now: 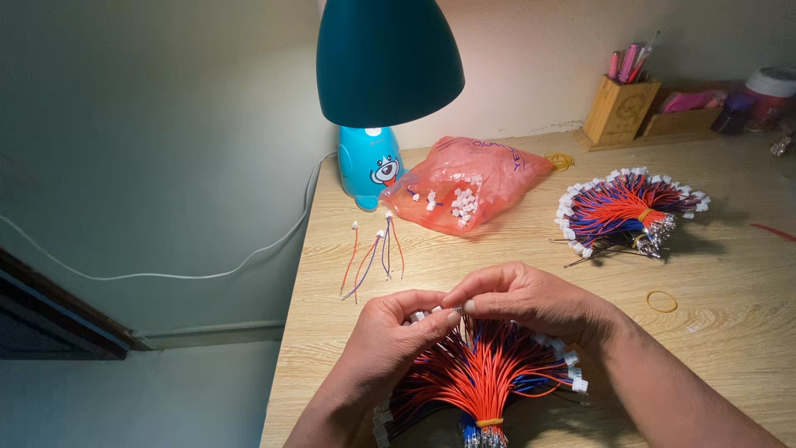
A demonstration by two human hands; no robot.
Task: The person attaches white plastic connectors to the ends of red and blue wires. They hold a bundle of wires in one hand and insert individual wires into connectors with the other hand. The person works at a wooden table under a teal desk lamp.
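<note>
Red and blue wires fan out in a banded wire bundle (481, 382) on the wooden desk (730, 274), its lower end cut off by the frame edge and its middle hidden under both hands. The left hand (390, 332) and right hand (531, 297) meet fingertip to fingertip, pinched narrow on a small white connector (454, 311) too tiny to make out clearly. Farther back lie loose wires (373, 253), a second bundle (626, 211) and an orange bag of connectors (464, 187) beneath the teal lamp (385, 58).
</note>
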